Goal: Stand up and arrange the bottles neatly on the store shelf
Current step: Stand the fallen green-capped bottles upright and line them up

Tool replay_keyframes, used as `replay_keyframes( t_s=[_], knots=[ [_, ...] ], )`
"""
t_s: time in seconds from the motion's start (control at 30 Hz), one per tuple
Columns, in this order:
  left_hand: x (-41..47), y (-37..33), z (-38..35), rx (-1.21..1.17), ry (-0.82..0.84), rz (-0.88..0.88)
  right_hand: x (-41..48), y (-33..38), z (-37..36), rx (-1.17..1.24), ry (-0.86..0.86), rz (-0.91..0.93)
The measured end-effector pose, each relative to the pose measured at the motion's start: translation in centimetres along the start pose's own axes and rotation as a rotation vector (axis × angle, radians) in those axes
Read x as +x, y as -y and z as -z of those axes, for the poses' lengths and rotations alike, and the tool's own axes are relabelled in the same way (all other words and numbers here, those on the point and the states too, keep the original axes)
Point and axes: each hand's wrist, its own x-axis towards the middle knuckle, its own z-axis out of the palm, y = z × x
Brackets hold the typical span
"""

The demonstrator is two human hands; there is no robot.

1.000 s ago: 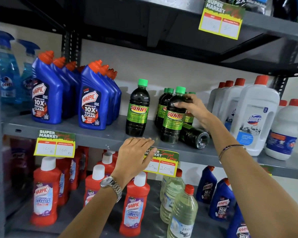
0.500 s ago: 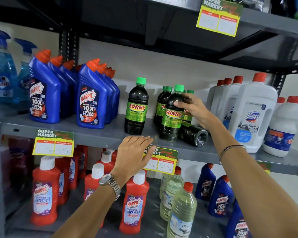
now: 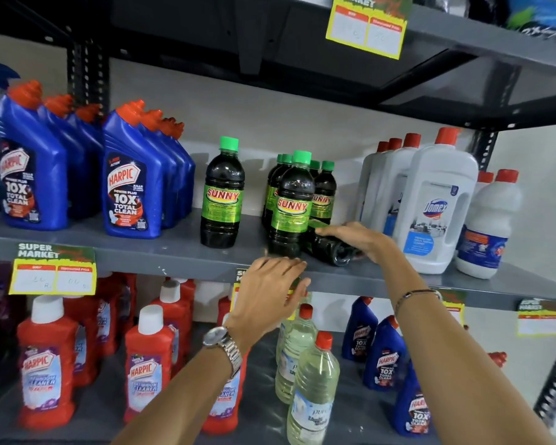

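Dark Sunny bottles with green caps stand on the grey middle shelf (image 3: 174, 253). One Sunny bottle (image 3: 222, 200) is alone; a cluster stands to its right behind a front bottle (image 3: 291, 207). A fallen Sunny bottle (image 3: 331, 252) lies on its side just right of that cluster, base toward me. My right hand (image 3: 357, 239) lies over the fallen bottle, fingers curved on it. My left hand (image 3: 270, 293) hovers at the shelf's front edge below the cluster, fingers apart, holding nothing and covering a price tag.
Blue Harpic bottles (image 3: 132, 187) fill the shelf's left. White Domex bottles (image 3: 434, 203) stand close on the right of the fallen bottle. Below are red Harpic bottles (image 3: 45, 358), clear bottles (image 3: 312, 380) and more blue ones. Another shelf hangs overhead.
My right hand left the top of the front standing Sunny bottle and dropped onto the fallen one. My left hand shifted right along the shelf edge.
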Motion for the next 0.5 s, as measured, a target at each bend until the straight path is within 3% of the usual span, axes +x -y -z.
replay_keyframes(
  t_s=[0.13, 0.5],
  knots=[
    [0.0, -0.1, -0.4, 0.019, -0.029, 0.002, 0.0, -1.1, 0.0, 0.162, -0.052, 0.097],
    [-0.1, -0.7, -0.8, 0.072, -0.034, 0.055, 0.8, -4.7, -0.3, 0.888, -0.206, 0.200]
  ],
)
